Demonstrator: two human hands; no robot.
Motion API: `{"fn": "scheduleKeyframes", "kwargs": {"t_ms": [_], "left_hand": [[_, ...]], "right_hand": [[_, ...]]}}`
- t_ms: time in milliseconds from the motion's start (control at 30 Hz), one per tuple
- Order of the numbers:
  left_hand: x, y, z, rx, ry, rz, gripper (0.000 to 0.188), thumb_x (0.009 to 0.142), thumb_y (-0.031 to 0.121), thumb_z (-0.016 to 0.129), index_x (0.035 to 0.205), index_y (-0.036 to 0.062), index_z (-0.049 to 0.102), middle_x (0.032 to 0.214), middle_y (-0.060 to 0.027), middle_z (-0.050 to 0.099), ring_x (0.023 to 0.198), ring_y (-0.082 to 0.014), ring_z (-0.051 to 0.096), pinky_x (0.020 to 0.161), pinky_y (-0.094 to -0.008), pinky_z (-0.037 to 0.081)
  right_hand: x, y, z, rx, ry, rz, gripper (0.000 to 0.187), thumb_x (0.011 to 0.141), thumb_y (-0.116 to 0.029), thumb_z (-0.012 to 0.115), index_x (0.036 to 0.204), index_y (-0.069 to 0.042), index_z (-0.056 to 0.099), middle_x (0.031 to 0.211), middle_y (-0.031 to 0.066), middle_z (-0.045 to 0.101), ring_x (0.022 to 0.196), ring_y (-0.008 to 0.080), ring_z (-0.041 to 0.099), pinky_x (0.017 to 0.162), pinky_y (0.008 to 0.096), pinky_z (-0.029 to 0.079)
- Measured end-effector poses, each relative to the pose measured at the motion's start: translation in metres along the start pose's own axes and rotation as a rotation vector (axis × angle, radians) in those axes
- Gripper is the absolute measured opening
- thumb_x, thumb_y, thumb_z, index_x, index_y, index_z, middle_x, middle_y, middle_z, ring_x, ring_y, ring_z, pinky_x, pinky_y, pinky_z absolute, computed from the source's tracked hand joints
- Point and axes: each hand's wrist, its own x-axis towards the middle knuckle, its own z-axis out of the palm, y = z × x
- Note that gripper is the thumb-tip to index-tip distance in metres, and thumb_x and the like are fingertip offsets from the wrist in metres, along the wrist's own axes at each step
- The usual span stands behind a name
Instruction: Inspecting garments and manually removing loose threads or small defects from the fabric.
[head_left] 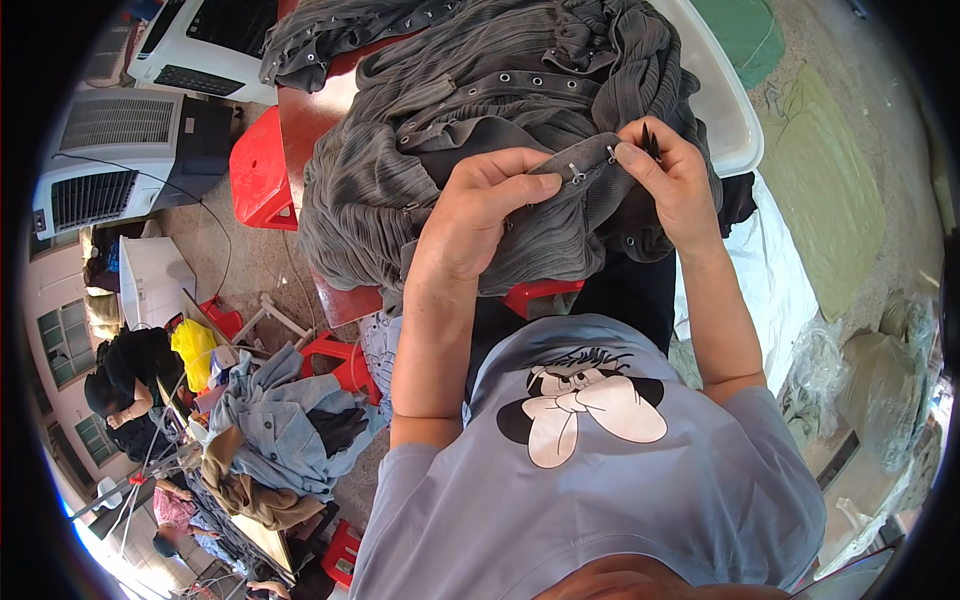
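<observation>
A dark grey ribbed garment (565, 240) lies bunched in front of me, its banded edge stretched between my two hands. My left hand (485, 205) is closed on the band, with the thumb flat on the cloth. My right hand (675, 180) pinches the band's other end between thumb and fingers. Dark pointed blades (650, 142), like thread snips, stick up from my right hand; their handles are hidden. Small metal fittings (577, 175) sit on the band between the hands. Behind it lies another band with metal eyelets (538, 82).
More grey ribbed clothing (430, 150) is heaped on a red-brown table (345, 300). A white plastic tub (745, 135) stands at the right. Red stools (262, 170) and white air coolers (115, 125) are on the left. Other people (175, 510) work among piled clothes at lower left.
</observation>
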Motion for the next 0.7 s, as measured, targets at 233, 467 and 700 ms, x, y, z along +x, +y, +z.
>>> {"fn": "scheduleKeyframes", "kwargs": {"t_ms": [233, 467, 700], "left_hand": [[0.003, -0.006, -0.006, -0.139, 0.032, -0.051, 0.019, 0.091, 0.010, 0.060, 0.102, -0.0036, 0.068, 0.092, -0.0057, 0.071, 0.080, -0.0094, 0.065, 0.076, -0.0205, 0.049], [0.005, -0.008, -0.006, -0.119, 0.046, -0.029, 0.019, 0.093, 0.011, 0.058, 0.100, -0.0033, 0.068, 0.091, -0.0051, 0.071, 0.078, -0.0087, 0.064, 0.072, -0.0210, 0.049], [0.004, -0.016, -0.001, -0.060, 0.105, 0.022, 0.023, 0.094, 0.015, 0.063, 0.099, -0.0053, 0.071, 0.089, -0.0037, 0.070, 0.080, -0.0076, 0.062, 0.074, -0.0211, 0.047]], "right_hand": [[-0.020, -0.010, 0.018, -0.521, 0.061, -0.407, 0.023, 0.094, -0.011, 0.062, 0.114, -0.002, 0.055, 0.093, 0.0124, 0.062, 0.072, 0.0238, 0.064, 0.065, 0.0307, 0.051], [-0.020, -0.011, 0.027, -0.522, 0.045, -0.531, 0.027, 0.082, -0.009, 0.074, 0.105, -0.004, 0.060, 0.083, 0.0083, 0.060, 0.061, 0.0218, 0.060, 0.054, 0.0301, 0.048], [-0.014, -0.005, 0.030, -0.630, 0.064, -0.565, 0.027, 0.073, 0.001, 0.074, 0.096, -0.006, 0.063, 0.080, 0.0063, 0.059, 0.061, 0.0241, 0.060, 0.053, 0.0312, 0.047]]}}
